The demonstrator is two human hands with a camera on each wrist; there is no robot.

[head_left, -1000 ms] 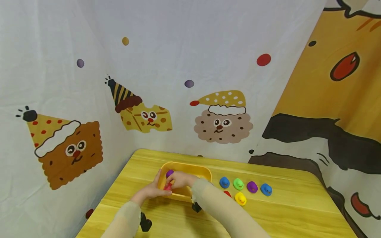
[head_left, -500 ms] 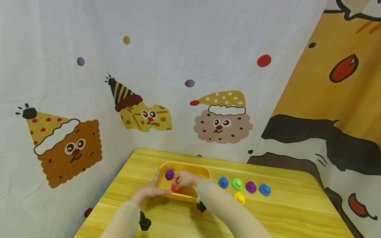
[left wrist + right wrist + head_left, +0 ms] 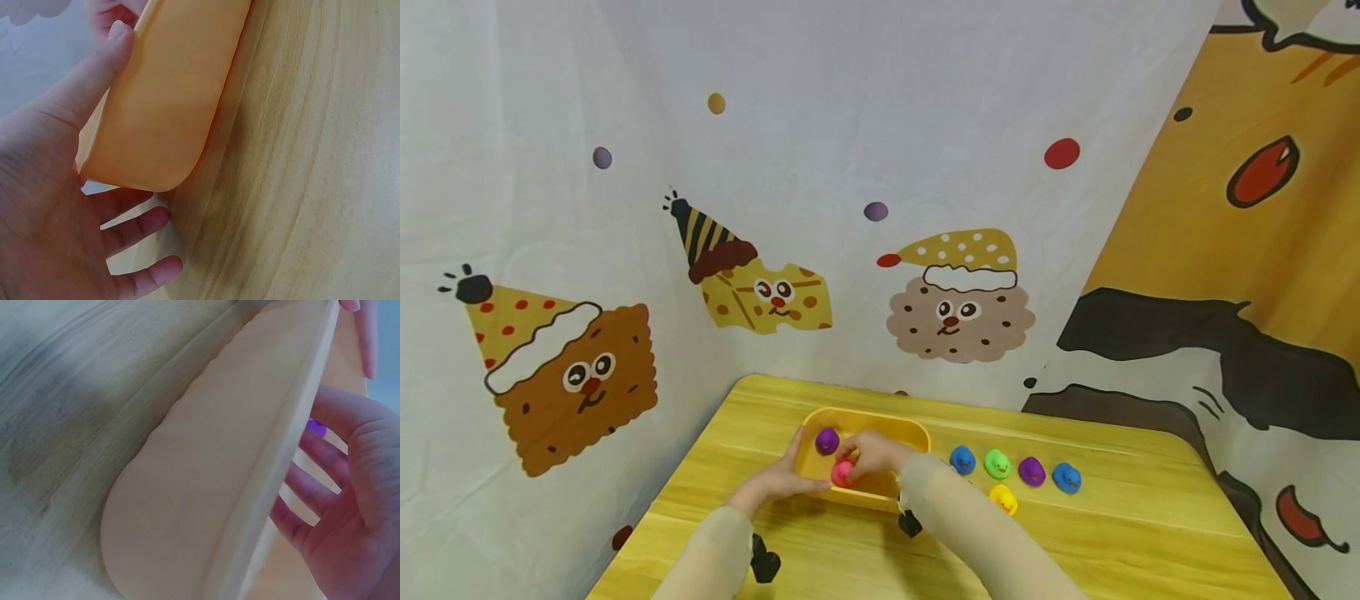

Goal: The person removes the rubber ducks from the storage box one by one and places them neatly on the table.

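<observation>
A yellow-orange plastic bin [image 3: 891,422] stands on the table. My left hand [image 3: 781,481] spans its near left corner. The thumb lies along the near rim; in the left wrist view, the other fingers [image 3: 140,228] spread fairly straight by the bin's end wall. My right hand [image 3: 876,452] reaches inside and pinches a pink toy duck [image 3: 842,474] low in the bin, near the left thumb. Behind it sits a purple toy duck [image 3: 827,441]. In the right wrist view, the rim partly hides the right hand's fingertips, and the pink duck does not show.
Right of the bin, a blue duck [image 3: 962,460], a green duck [image 3: 997,463], a purple duck [image 3: 1032,472] and another blue duck [image 3: 1067,477] form a row. A yellow duck [image 3: 1003,500] sits nearer. The wooden table [image 3: 1120,533] meets a printed cloth [image 3: 820,167] behind.
My right hand has moved the pink duck rightward inside the bin, uncovering the purple duck; it barely moves in the last half second. A red duck has become hidden by the right sleeve. The left hand stays.
</observation>
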